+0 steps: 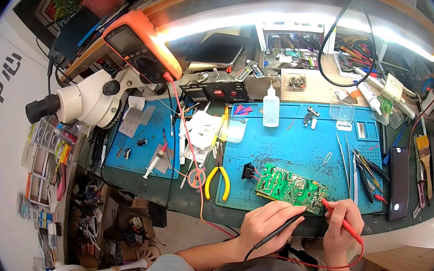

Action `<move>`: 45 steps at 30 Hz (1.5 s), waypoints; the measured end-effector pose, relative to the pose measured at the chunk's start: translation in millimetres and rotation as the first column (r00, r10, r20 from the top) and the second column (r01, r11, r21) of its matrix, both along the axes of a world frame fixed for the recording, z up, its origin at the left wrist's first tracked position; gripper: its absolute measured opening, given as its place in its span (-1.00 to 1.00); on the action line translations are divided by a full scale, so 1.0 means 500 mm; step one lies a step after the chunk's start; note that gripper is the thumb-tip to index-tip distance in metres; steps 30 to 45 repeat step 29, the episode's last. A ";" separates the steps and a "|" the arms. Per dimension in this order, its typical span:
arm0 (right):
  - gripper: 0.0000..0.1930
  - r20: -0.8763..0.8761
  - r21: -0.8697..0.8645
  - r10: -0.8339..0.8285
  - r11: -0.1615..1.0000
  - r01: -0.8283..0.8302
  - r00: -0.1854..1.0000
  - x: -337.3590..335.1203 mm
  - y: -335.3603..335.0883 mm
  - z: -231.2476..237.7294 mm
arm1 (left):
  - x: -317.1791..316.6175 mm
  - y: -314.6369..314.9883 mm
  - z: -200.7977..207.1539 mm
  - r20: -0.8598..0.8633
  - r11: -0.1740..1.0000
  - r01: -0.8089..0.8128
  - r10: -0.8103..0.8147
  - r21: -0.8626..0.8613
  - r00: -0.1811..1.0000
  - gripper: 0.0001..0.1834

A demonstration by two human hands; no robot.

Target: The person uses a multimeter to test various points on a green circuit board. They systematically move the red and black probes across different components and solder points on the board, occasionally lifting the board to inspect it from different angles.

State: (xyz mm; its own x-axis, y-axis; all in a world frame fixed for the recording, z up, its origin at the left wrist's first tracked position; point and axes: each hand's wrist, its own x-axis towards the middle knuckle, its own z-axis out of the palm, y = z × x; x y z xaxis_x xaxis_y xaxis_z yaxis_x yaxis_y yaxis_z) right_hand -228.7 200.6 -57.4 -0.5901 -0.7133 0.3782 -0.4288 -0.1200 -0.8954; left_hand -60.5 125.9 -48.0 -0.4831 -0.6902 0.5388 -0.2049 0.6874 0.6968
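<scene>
Probing step in hand: green circuit board (291, 187) lies on the blue mat (291, 144) at the desk's near edge, 6 o'clock of the clear squeeze bottle (271, 107). Left hand (267, 222), fingers clenched on the black probe (275, 232), tip near the board's 6 o'clock edge. Right hand (344, 226) pinches the red probe (340, 220), tip at the 3 o'clock corner. Next move, by my judgement, calls for steady tips on small contacts; orange multimeter (140, 46) sits at 10 o'clock
</scene>
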 end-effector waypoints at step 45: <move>-0.87 -0.039 -0.075 0.028 0.997 -0.031 0.999 -0.002 -0.010 0.004 | 0.002 -0.002 -0.013 0.009 1.000 0.016 -0.016 -0.004 1.000 -0.75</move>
